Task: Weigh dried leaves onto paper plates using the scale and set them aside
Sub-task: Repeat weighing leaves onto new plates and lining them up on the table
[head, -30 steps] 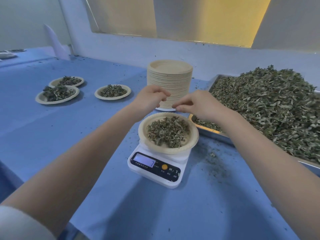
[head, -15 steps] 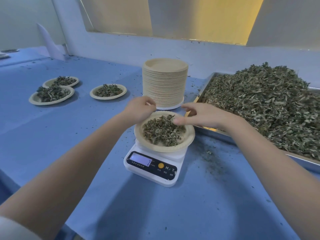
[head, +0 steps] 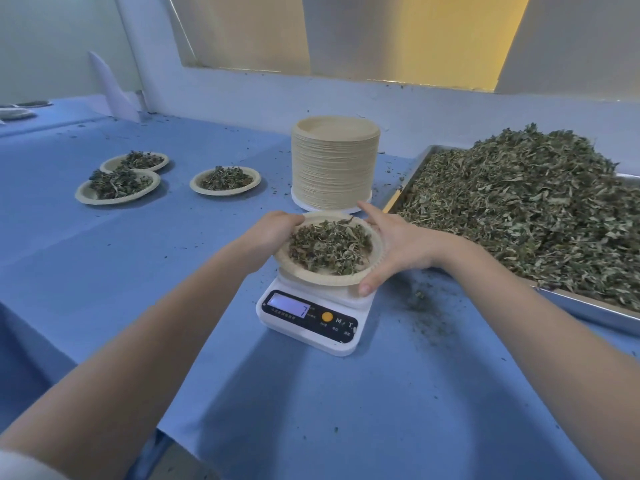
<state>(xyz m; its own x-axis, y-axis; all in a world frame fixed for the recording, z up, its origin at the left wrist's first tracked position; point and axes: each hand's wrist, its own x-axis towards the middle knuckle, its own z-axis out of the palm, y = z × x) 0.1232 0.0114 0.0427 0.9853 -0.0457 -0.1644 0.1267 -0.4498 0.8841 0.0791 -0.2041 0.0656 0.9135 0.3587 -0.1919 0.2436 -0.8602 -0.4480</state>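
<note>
A paper plate (head: 322, 277) heaped with dried leaves (head: 330, 245) sits on the white digital scale (head: 311, 317) in the middle of the blue table. My left hand (head: 273, 232) grips the plate's left rim, fingers curled over the edge. My right hand (head: 394, 245) cups the right rim, with the thumb at the near edge and the fingers round the far side. A tall stack of empty paper plates (head: 334, 161) stands just behind. At the right, a metal tray (head: 588, 313) carries a large pile of dried leaves (head: 526, 202).
Three filled paper plates (head: 225, 180) (head: 117, 185) (head: 136, 161) lie on the blue cloth at the left. Leaf crumbs (head: 426, 306) are scattered between scale and tray. A wall with a window ledge runs behind the table. More plates (head: 15, 112) sit at the far left.
Both hands came down from above the plate. The right hand stopped pinching over the leaves. Both now hold the plate's rim on the scale.
</note>
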